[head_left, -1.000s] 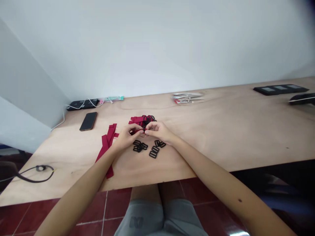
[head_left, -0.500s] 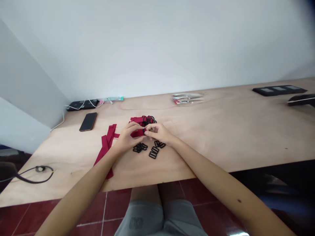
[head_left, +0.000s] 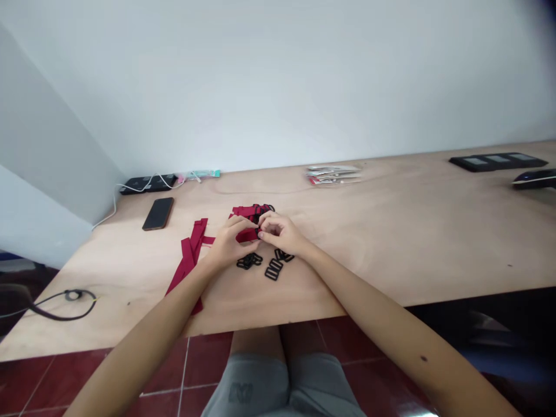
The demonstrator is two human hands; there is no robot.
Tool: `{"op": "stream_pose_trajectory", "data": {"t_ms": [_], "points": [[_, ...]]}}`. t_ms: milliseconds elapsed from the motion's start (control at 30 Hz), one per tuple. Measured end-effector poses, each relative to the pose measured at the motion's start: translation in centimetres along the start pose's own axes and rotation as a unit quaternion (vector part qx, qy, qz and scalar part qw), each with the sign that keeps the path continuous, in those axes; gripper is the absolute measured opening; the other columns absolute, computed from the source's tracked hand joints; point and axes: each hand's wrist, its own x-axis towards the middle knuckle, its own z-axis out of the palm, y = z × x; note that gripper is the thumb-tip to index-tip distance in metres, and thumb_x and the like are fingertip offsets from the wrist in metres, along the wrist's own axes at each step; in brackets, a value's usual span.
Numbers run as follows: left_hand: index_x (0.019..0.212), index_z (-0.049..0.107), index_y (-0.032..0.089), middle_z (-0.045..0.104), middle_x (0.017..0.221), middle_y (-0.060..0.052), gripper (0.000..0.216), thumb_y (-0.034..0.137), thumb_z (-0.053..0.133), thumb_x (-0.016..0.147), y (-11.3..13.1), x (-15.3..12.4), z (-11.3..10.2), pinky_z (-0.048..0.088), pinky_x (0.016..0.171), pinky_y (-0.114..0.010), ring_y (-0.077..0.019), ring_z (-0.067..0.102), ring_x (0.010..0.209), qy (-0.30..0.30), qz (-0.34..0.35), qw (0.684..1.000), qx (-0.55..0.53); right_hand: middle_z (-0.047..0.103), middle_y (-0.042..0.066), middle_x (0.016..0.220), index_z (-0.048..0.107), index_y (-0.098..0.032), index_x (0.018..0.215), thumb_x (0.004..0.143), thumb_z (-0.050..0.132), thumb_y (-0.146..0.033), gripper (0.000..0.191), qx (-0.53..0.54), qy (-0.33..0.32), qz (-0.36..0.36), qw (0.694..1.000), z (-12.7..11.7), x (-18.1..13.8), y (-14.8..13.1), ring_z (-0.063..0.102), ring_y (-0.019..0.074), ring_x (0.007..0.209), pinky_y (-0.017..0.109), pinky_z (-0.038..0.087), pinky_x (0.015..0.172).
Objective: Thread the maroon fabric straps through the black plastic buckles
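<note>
Between my hands is a short red strap (head_left: pixel 247 235) with a black buckle at its right end. My left hand (head_left: pixel 231 238) grips the strap from the left, thumb below and fingers above. My right hand (head_left: pixel 280 231) pinches the strap's buckle end, and the fingers hide most of that buckle. Just behind lies a pile of red straps (head_left: pixel 244 211) fitted with black buckles. In front of my hands are loose black hooks (head_left: pixel 249 261) and several black slide buckles (head_left: pixel 274 269). Long red straps (head_left: pixel 187 258) lie crossed beside my left forearm.
A phone (head_left: pixel 158 214) lies at the left, with black boxes and a white cable (head_left: pixel 116 200) behind it. Flat plastic packets (head_left: pixel 332 175) rest near the wall. A black cord (head_left: pixel 65 317) loops at the front left. A black panel (head_left: pixel 497 161) lies far right.
My right fingers have curled in closer over the buckle end of the strap. The whole view has shifted slightly; the piles on the table look the same.
</note>
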Motion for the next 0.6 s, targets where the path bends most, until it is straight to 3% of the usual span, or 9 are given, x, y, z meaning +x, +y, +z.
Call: {"op": "stream_pose_trajectory", "data": {"t_ms": [267,433,600], "points": [[0.106,0.071,0.022,0.075,0.101,-0.006,0.021,0.021,0.078,0.086,-0.7,-0.1,0.1,0.055,0.085,-0.037,-0.0226,0.069,0.093,0.004,-0.002,1.000,0.003,0.064,0.007,0.106,0.068,-0.022,0.079,0.088,0.081,-0.048,0.031,0.052,-0.001,0.017,0.998,0.0,0.1,0.0,0.064,0.0219,0.094,0.038,0.053,0.085],[0.119,0.073,0.023,0.077,0.112,-0.009,0.033,0.027,0.081,0.088,-1.6,-0.3,0.1,0.058,0.092,-0.041,-0.0254,0.072,0.102,-0.017,0.001,1.000,-0.006,0.066,0.007,0.108,0.069,-0.021,0.081,0.084,0.084,-0.052,0.035,0.070,-0.001,0.057,0.996,0.0,0.0,-0.3,0.064,0.0203,0.089,0.036,0.053,0.082],[0.115,0.075,0.022,0.077,0.109,-0.009,0.027,0.025,0.081,0.089,-1.8,-0.5,0.2,0.059,0.090,-0.042,-0.0253,0.072,0.100,0.003,0.020,1.000,-0.007,0.066,0.007,0.110,0.068,-0.021,0.080,0.087,0.082,-0.051,0.034,0.057,-0.024,0.051,0.997,-0.1,-0.1,-0.9,0.064,0.0201,0.090,0.038,0.053,0.086]]}}
